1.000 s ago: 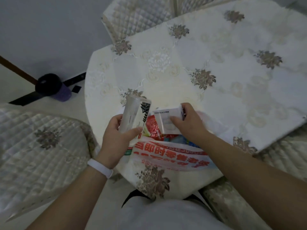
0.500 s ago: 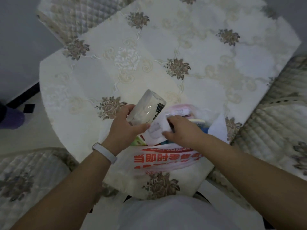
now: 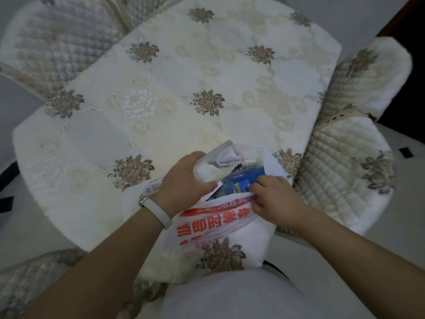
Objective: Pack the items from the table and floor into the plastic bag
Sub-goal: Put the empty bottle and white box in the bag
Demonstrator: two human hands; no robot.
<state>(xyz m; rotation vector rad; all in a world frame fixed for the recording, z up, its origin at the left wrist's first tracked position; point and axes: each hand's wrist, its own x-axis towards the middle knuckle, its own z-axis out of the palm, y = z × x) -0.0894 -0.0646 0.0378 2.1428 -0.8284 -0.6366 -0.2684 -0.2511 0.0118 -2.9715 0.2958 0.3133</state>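
A white plastic bag with red print lies at the near edge of the table. My left hand grips a white wrapped roll and holds it tilted into the bag's mouth. My right hand pinches the bag's near rim, fingers curled over it. Inside the bag a blue packet shows. The white box seen earlier is hidden from view.
The table wears a cream cloth with brown flower embroidery. Quilted chairs stand at the right, back left and near left. My lap is right against the table's near edge. Pale floor shows at the left.
My left hand has swung the roll right and down into the bag's mouth. My right hand let go of the white box and took hold of the bag's rim. The view shifted rightwards.
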